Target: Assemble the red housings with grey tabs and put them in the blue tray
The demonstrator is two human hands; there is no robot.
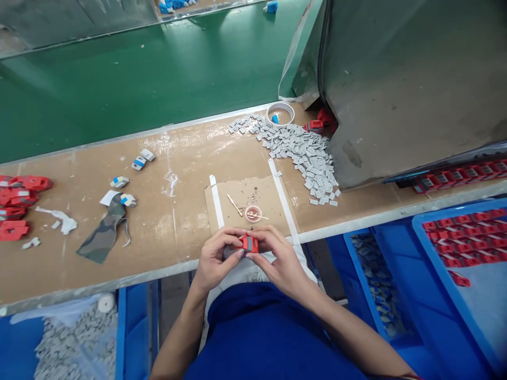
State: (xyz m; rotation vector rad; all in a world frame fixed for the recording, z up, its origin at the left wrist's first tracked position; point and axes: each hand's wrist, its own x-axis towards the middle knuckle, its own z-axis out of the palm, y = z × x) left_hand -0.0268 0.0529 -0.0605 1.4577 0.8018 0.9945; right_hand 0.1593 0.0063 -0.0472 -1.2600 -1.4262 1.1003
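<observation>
Between the fingertips of both hands is a small red plastic part with a grey stripe (249, 244), held just over the bench's front edge. My left hand (217, 256) pinches its left side. On the right side, the fingers and thumb of my right hand (279, 256) close on the same part. Just beyond the hands a small round dish (253, 214) holds a thin pale stick. Left of the dish lies a white pen-like stick (235, 205). Both rest on a cardboard sheet (222, 192) taped down with white strips, with dark crumbs scattered on it.
Small grey plates (299, 150) are heaped at the right by a tape roll (280, 114). Red parts (18, 198) pile up far left, near a camouflage cloth strip (101, 232). A metal housing (415, 79) stands right. Blue bins (439, 264) flank the bench below; a green belt (138, 84) runs behind.
</observation>
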